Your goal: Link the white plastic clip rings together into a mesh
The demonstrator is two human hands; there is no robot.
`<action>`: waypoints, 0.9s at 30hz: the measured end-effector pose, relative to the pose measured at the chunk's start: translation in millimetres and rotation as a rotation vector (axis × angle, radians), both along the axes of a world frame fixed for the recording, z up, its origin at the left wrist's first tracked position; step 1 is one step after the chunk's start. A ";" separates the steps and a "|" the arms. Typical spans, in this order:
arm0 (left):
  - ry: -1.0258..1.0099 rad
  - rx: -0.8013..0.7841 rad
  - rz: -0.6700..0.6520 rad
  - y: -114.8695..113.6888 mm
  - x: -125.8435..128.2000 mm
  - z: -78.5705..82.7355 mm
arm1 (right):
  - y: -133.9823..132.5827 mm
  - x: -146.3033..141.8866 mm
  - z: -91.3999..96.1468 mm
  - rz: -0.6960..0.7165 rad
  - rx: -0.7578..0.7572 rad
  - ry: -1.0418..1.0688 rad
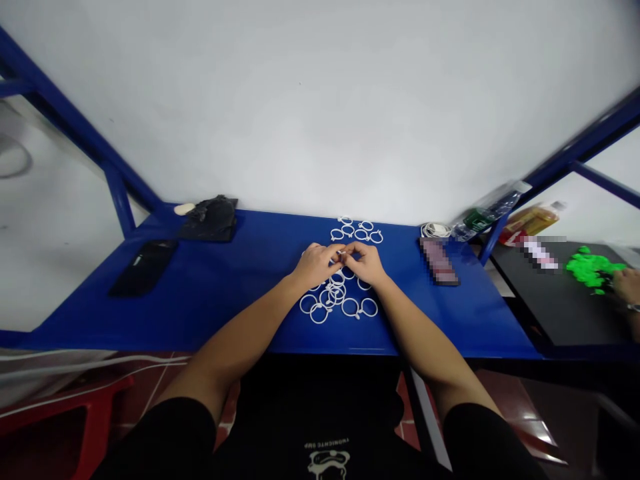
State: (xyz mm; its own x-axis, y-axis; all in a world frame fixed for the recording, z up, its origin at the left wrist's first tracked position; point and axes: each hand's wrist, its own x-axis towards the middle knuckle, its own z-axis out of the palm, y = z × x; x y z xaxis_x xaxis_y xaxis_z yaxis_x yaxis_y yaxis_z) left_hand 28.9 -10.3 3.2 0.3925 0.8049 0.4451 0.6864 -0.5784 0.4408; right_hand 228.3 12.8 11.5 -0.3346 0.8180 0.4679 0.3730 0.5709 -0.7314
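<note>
My left hand and my right hand meet over the middle of the blue table. Both are closed, thumbs and fingers pinching a small white ring between them. The fingers cover most of that ring. Several more white rings, each with a little tab like a curtain ring, lie loose below the hands; one ring is at the front of this overlapping group. Beyond the fingertips, near the wall, lies a smaller group that includes another white ring.
The blue table holds a black pouch and a crumpled black bag on the left. To the right are a blurred phone, a white cable and a plastic bottle. Another person's hand is beside green pieces.
</note>
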 end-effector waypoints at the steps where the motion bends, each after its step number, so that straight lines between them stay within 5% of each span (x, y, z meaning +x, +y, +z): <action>1: 0.003 0.004 -0.004 0.3 -0.2 -0.3 | 0.5 -0.6 -1.0 -0.006 -0.016 0.014; 16: -0.085 -0.073 -0.082 -6.7 0.7 7.6 | 16.2 2.0 -10.4 0.059 -0.215 0.302; 23: -0.108 -0.076 -0.059 -4.7 -3.7 8.2 | 12.8 3.0 -12.0 -0.017 -0.103 0.217; 27: -0.096 -0.076 0.069 2.3 -15.0 11.0 | 11.2 1.2 -12.5 0.001 0.092 -0.029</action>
State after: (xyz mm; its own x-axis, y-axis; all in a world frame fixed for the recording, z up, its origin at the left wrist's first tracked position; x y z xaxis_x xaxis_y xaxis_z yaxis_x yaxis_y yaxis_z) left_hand 13.9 -8.0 14.2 0.2935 0.8614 0.4146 0.6763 -0.4936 0.5468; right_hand 229.4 24.0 -1.0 -0.3503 0.7714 0.5313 0.3927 0.6359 -0.6643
